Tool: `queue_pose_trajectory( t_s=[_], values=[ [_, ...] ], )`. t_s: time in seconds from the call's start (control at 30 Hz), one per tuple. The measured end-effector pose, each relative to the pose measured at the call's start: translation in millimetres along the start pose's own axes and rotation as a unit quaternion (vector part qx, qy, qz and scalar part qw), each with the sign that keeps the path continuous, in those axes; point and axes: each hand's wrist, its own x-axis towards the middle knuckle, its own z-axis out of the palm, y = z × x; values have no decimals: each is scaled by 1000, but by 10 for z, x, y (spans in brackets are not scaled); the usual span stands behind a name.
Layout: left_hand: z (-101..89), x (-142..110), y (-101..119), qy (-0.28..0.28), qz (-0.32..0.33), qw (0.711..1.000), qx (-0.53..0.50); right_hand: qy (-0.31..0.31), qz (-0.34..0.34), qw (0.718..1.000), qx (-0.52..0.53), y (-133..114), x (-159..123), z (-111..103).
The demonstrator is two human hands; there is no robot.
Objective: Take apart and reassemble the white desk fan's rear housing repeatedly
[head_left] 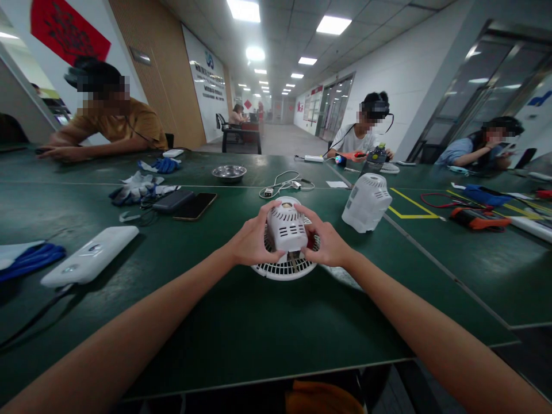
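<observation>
A small white fan (pixel 285 261) lies grille-down on the green table (pixel 241 322) in front of me. Its slotted white motor housing (pixel 287 229) stands up in the middle. My left hand (pixel 251 241) grips the housing from the left with the fingers curled over its top. From the right, my right hand (pixel 324 241) holds the same housing, fingers wrapped round its side. A second white slotted housing (pixel 366 202) stands apart to the right on the table.
A steel bowl (pixel 229 172), a white cable (pixel 284 184), two phones (pixel 185 204), gloves (pixel 135 190) and a white power bank (pixel 90 256) lie on the table. Three other people sit at the far side. Tools (pixel 478 218) lie at the right.
</observation>
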Motion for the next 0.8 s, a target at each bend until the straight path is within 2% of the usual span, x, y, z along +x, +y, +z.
queue_pose_trajectory(
  t_s=[0.17, 0.3, 0.47, 0.8],
  values=[
    [-20, 9, -9, -5, 10, 1000, 5, -6, 10, 1000, 17, 1, -4, -5],
    [-68, 24, -43, -35, 32, 999, -6, -16, 8, 1000, 24, 12, -21, -19],
    [-77, 32, -115, -70, 22, 997, -9, -33, 3, 999, 23, 13, -31, -46],
    [-30, 9, -155, -36, 36, 999, 11, -49, -18, 999, 11, 55, -21, -49]
  ],
)
